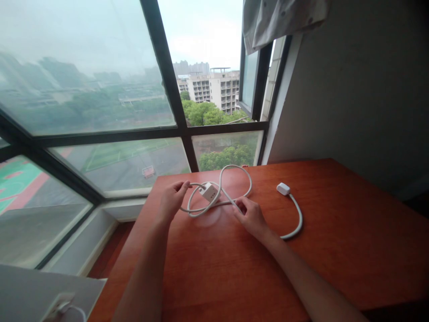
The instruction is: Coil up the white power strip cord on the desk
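A white power cable (247, 180) lies in loops on a reddish-brown wooden table (335, 250). A small white socket block (208, 191) sits inside the loops, and a white plug (283, 188) rests at the cable's other end to the right. My left hand (172, 199) is closed, pinching the cable at the left side of the loop. My right hand (250, 217) is closed on the cable where the strands cross, in front of the block. From under that hand the cable curves right and back to the plug.
Large windows with dark frames (167, 71) stand behind and left of the table, with the table's far edge close to the glass. A grey wall (362, 89) bounds the right side. A white wall outlet with a cord (62, 306) shows at the bottom left.
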The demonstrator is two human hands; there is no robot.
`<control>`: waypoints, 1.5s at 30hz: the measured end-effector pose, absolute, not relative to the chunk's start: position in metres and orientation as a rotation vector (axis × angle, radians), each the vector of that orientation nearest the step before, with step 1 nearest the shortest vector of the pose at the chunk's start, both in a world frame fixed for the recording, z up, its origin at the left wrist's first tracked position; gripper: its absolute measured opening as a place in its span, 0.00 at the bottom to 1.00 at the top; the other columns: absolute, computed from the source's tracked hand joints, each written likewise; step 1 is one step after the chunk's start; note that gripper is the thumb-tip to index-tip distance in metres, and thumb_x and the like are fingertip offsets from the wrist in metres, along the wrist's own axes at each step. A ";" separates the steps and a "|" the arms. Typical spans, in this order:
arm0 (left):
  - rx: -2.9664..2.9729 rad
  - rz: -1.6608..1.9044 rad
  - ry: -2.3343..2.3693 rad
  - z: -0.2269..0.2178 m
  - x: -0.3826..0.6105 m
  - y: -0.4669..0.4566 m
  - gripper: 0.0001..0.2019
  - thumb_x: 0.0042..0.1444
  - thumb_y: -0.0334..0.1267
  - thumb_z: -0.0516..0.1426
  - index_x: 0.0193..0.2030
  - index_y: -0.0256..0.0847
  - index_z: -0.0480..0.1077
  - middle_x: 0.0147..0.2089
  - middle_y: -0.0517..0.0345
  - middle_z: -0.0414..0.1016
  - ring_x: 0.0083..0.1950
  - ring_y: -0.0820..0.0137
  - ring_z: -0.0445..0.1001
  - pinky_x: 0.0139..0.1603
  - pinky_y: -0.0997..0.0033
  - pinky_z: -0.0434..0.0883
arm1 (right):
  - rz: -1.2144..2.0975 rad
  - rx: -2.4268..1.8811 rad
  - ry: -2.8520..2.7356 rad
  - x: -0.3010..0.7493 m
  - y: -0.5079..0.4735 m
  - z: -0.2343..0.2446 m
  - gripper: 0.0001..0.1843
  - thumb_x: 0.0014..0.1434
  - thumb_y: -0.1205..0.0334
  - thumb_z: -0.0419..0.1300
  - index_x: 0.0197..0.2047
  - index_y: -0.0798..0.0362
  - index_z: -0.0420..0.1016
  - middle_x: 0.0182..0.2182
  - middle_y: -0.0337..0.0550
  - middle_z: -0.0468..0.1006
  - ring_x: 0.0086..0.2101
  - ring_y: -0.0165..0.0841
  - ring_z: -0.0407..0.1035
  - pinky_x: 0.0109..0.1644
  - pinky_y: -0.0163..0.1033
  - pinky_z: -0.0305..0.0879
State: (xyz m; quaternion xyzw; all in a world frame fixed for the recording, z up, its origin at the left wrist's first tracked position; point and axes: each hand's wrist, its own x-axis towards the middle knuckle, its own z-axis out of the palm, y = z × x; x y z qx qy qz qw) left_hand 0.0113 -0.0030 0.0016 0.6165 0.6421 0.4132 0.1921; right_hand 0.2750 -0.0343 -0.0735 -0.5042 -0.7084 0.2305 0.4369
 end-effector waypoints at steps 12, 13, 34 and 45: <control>1.698 1.180 1.503 0.007 0.041 -0.012 0.23 0.59 0.55 0.52 0.37 0.35 0.76 0.20 0.63 0.60 0.22 0.74 0.58 0.23 0.75 0.56 | 0.578 -1.096 -1.668 0.276 -0.047 -0.054 0.07 0.59 0.58 0.56 0.32 0.51 0.69 0.24 0.36 0.68 0.24 0.28 0.61 0.29 0.33 0.58; 1.718 1.165 1.498 0.009 0.043 -0.013 0.23 0.60 0.54 0.52 0.36 0.35 0.75 0.21 0.63 0.60 0.23 0.73 0.59 0.24 0.74 0.57 | 0.573 -1.094 -1.664 0.277 -0.048 -0.052 0.07 0.59 0.58 0.56 0.32 0.51 0.69 0.24 0.35 0.67 0.24 0.28 0.61 0.28 0.33 0.58; 1.017 1.087 1.233 -0.008 0.011 0.002 0.21 0.52 0.54 0.61 0.37 0.34 0.69 0.18 0.67 0.63 0.14 0.83 0.55 0.16 0.82 0.54 | 0.548 -1.073 -1.714 0.274 -0.054 -0.053 0.07 0.58 0.58 0.57 0.31 0.50 0.68 0.23 0.35 0.68 0.23 0.28 0.61 0.29 0.33 0.58; 0.850 1.201 1.008 -0.009 0.011 0.002 0.17 0.49 0.36 0.66 0.44 0.36 0.70 0.26 0.65 0.66 0.16 0.87 0.53 0.15 0.88 0.53 | 0.550 -1.086 -1.698 0.273 -0.053 -0.052 0.07 0.58 0.58 0.56 0.30 0.50 0.67 0.23 0.35 0.68 0.23 0.28 0.61 0.28 0.33 0.59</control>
